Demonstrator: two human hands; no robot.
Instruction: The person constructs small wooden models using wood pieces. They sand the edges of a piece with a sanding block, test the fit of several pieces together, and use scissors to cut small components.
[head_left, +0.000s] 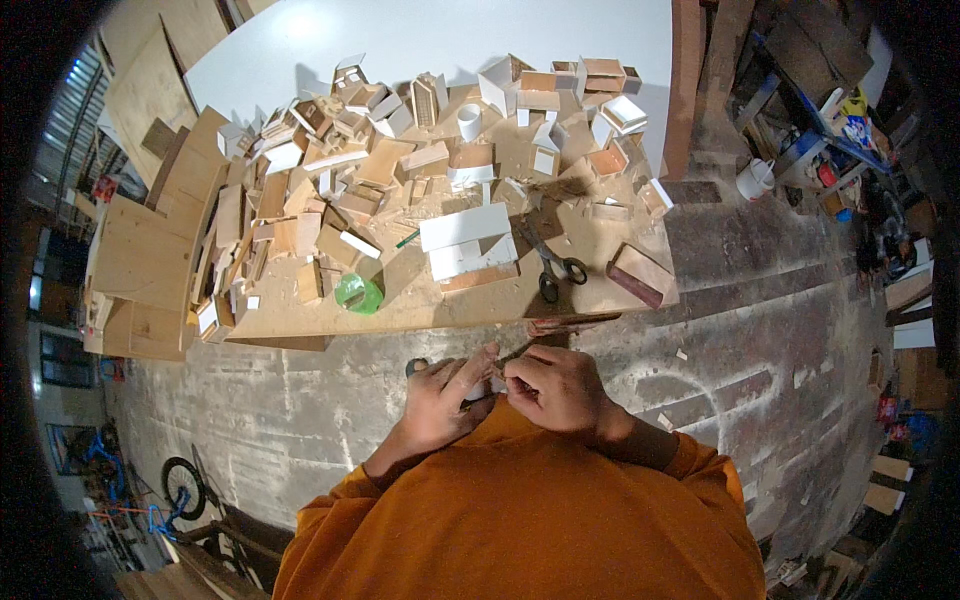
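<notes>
Both hands are close together in front of my orange top, just off the table's near edge. My left hand (445, 402) is curled around something mostly hidden; a dark rounded end (415, 367) shows past its outer side. Fingers bent into a pinch, my right hand (562, 390) meets the left fingertips over a small piece too hidden to name. Nearest on the table (400, 322) are black-handled scissors (557, 278), a white-faced wooden piece (466, 240), a green pencil-like stick (407, 239) and a translucent green container (358, 294).
Many small wooden and white model pieces cover the table, with a white cup (469, 122) among them. A brown-edged block (640, 275) lies at the near right corner. Plywood panels (150, 250) stand at left. A white bucket (755, 179) and a bicycle wheel (184, 489) are on the floor.
</notes>
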